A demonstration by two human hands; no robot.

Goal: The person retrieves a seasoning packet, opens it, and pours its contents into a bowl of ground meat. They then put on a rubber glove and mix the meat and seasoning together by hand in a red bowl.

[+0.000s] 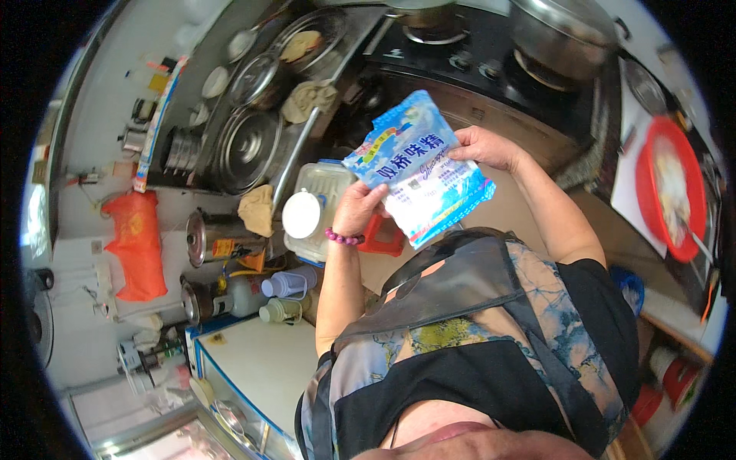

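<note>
A blue and white plastic seasoning packet (425, 167), printed with writing, is held up flat in front of my body. My left hand (359, 213), with a purple bead bracelet at its wrist, grips the packet's lower left edge. My right hand (489, 149) pinches its right edge between thumb and fingers. The packet's upper edge looks uneven; whether it is open cannot be told. Below it, partly hidden, is a red plastic stool or basket (384, 237). A lidded plastic container (322, 178) stands beside my left hand with a round white lid or tub (301, 215) on it.
A black gas stove (448, 63) ahead carries a large steel pot (566, 34). On the right counter sits a red basin (647, 190) with pale food and a spoon. Pan lids (250, 149) and cloths (256, 210) lie on the left counter. Flasks (290, 283) and a white-topped cabinet (253, 368) stand lower left.
</note>
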